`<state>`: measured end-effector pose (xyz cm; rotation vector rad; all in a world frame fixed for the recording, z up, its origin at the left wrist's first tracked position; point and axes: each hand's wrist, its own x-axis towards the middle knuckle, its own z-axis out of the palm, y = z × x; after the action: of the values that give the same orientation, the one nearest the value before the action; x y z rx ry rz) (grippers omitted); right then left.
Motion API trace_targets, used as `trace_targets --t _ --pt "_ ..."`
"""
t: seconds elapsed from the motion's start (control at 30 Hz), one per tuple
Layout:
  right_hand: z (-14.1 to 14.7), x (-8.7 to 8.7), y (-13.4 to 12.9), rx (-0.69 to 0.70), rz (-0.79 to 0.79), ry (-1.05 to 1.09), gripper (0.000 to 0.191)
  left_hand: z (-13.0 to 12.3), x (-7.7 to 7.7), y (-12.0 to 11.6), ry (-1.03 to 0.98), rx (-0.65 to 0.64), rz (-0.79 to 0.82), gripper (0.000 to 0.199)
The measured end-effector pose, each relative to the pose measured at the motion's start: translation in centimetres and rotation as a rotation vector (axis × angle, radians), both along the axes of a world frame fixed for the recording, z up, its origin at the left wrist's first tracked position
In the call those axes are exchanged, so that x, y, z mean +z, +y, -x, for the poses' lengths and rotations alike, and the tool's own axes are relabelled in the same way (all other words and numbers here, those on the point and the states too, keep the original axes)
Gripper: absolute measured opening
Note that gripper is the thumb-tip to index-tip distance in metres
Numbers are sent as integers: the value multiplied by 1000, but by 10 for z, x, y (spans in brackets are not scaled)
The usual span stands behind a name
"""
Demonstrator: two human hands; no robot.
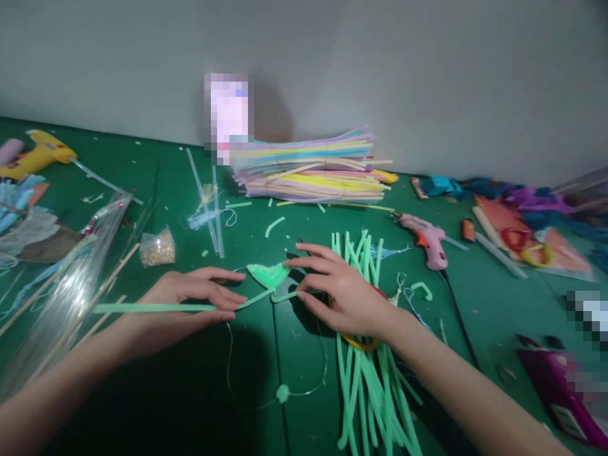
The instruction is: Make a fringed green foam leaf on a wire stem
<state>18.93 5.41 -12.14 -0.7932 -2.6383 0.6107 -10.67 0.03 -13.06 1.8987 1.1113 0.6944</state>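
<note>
A long mint-green pipe cleaner (156, 308) runs across my left hand (204, 297), pinched between its thumb and fingers. The short bent end of the pipe cleaner lies at the thumb and fingertips of my right hand (332, 285), which is closed on it. Between my hands is a fuzzy green triangular piece (268, 275), its point down against the pipe cleaner. One finger of my right hand reaches its right corner. A thin wire loop (230, 361) hangs below, with a small green pom-pom (282, 393) at its bottom.
Loose green pipe cleaners (375, 392) lie under and beside my right hand, with yellow-handled scissors (361, 343) among them. A pink glue gun (425, 237) sits at right, a yellow one (40, 155) at far left. Bundled coloured pipe cleaners (313, 168) and a bead bag (158, 247) lie behind.
</note>
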Motion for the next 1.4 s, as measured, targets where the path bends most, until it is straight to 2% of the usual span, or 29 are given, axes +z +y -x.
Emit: trace_targets --t 0.17,0.33,0.43,0.6,0.8,0.93,1.1,1.2,1.4 --pt "-3 2 -8 -61 -75 -22 16 2 1 -8 53 -20 -46 13" --pt "5 5 -15 22 -177 -61 19 -19 1 -8 103 -10 -110 9" --pt "12 8 -18 50 -299 -98 20 -37 0 -5 117 33 -188 8" --pt "20 10 -24 63 -552 -196 22 -61 -4 -2 151 143 -231 8" --pt "22 4 -28 90 -667 -245 20 -69 -12 -5 217 247 -281 11" --pt "22 0 -25 81 -583 -208 19 -69 -17 -4 172 272 -329 12" --pt "24 -4 -14 -5 -358 -106 18 -71 -19 -3 109 263 -199 14" --pt "24 -5 -9 -8 -256 -64 22 -72 -18 -6 99 260 -137 11" --pt "17 -3 -6 48 -102 -63 17 -63 -15 -13 163 57 -203 10"
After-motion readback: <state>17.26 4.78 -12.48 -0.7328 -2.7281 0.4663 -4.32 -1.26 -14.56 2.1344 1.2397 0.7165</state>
